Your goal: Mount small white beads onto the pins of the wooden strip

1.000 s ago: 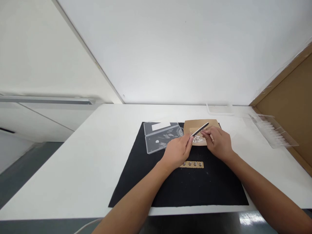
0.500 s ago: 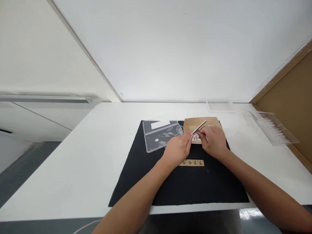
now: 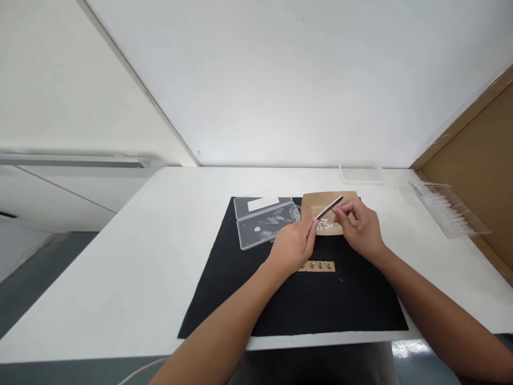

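My left hand (image 3: 292, 243) is closed around a slim flat nail file (image 3: 330, 207), dark on its face with a pale edge, pointing up to the right. Just right of it, my right hand (image 3: 363, 229) pinches thumb and forefinger together; anything between them is too small to make out. Under both hands lies a brown paper sheet (image 3: 313, 199) with a heap of small white bits (image 3: 326, 225) on it. Nearer me, a tan strip (image 3: 316, 269) carries several small metal mounts, its left end hidden by my left wrist.
An open clear plastic case (image 3: 252, 238) with several clear nail tips lies left of the paper, on a black mat (image 3: 216, 299). The white table (image 3: 132, 267) extends around it. At right is a clear box (image 3: 444, 214) of pale tips; a clear tray (image 3: 360, 175) stands by the wall.
My right hand has drawn away to the right from the nail file, still pinched. The left hand and file have barely moved, and more of the white bits shows.
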{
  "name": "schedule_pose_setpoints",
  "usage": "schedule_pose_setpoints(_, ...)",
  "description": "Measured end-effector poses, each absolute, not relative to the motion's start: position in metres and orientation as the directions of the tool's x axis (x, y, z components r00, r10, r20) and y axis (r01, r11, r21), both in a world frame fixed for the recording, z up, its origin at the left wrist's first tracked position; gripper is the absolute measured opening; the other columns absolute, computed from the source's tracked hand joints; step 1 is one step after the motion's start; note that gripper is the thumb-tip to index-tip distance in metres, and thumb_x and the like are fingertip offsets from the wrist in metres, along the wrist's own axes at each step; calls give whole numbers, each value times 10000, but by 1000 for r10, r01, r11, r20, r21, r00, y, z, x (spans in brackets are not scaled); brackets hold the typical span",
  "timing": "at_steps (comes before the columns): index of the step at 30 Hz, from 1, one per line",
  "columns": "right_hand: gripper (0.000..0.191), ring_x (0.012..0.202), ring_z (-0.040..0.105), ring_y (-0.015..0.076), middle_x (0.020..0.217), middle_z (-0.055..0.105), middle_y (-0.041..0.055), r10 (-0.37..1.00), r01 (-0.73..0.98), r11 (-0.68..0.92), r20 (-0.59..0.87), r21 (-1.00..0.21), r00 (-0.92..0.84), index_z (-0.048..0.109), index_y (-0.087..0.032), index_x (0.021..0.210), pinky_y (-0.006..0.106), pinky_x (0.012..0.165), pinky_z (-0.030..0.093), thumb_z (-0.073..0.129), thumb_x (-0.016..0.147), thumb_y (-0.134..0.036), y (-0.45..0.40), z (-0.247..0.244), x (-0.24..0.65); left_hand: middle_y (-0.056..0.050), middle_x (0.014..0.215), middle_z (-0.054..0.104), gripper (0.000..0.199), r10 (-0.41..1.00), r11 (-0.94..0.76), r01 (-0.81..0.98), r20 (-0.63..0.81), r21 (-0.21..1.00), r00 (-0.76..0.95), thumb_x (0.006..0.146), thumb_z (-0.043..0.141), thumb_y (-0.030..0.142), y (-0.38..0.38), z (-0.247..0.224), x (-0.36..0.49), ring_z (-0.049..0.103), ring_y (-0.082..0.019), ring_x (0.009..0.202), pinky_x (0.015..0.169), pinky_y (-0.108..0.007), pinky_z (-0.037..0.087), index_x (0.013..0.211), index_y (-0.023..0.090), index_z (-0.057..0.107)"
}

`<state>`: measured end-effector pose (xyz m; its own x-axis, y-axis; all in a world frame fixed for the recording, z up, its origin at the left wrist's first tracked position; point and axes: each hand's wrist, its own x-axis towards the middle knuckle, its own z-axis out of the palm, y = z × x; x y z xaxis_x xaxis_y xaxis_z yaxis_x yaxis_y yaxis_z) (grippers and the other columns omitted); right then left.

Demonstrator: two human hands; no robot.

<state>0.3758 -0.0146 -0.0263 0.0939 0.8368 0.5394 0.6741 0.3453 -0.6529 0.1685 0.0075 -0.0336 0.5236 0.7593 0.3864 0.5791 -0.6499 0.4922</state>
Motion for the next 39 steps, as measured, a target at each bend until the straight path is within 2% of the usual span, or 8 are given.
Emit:
schedule_pose_setpoints(10,294,731,684,186,778,722,5,818,738,312,564,-598,111,570,-250,825,350,708,482,561,1048,-441,-13,-29,368,-11,738,624,319,778,-619,508,375,599,504,1123,345,290,2,-29,173,602,-164,636,633,-291,395,921,196,573)
schedule_pose_setpoints(15,310,689,653,197,774,737,22,819,794,372,572,-481,-37,552,-244,822,387,750,445,507,1069,-425,-11,-32,362,-21,758,647,319,784,-610,526,357,592,508,1121,337,288,4,-29,173,621,-167,650,640,-289,411,936,194,580)
schedule_pose_setpoints(17,294,679,651,192,772,741,17,804,823,345,594,-451,-11,546,-241,820,395,786,435,523,1064,-404,-9,-33,363,-24,755,648,322,782,-614,532,355,583,512,1120,342,286,4,-29,173,623,-170,651,638,-290,408,928,192,583)
schedule_pose_setpoints(20,285,665,651,186,751,736,5,780,848,287,623,-445,63,550,-237,814,391,806,421,544,1056,-388,-6,-33,366,-28,746,645,321,778,-620,544,356,565,517,1120,351,286,5,-30,173,625,-177,648,634,-292,402,929,189,591)
schedule_pose_setpoints(24,277,664,656,181,740,736,-1,790,844,350,612,-407,-32,554,-233,822,378,790,402,531,1059,-374,-6,-33,364,-38,754,654,323,769,-633,541,370,554,521,1122,334,286,5,-31,173,635,-190,650,637,-297,408,977,181,604)
schedule_pose_setpoints(27,297,670,656,181,736,736,2,788,860,304,616,-409,15,560,-230,816,385,799,385,535,1060,-397,-6,-32,362,-48,780,669,314,771,-630,542,367,556,520,1121,333,291,5,-30,174,653,-200,682,659,-302,426,1018,180,609)
schedule_pose_setpoints(37,310,623,614,164,697,711,-13,773,865,308,635,-396,15,567,-227,799,387,803,355,531,1064,-386,-5,-29,360,-37,752,661,340,784,-615,551,364,564,503,1121,323,296,7,-29,174,636,-189,650,646,-303,408,941,190,592)
schedule_pose_setpoints(39,326,607,598,159,711,719,-8,783,856,355,619,-375,-54,565,-228,793,384,789,357,508,1071,-387,-5,-29,359,-35,742,659,341,789,-609,557,358,565,499,1119,327,297,7,-29,174,634,-189,639,642,-302,407,934,191,592)
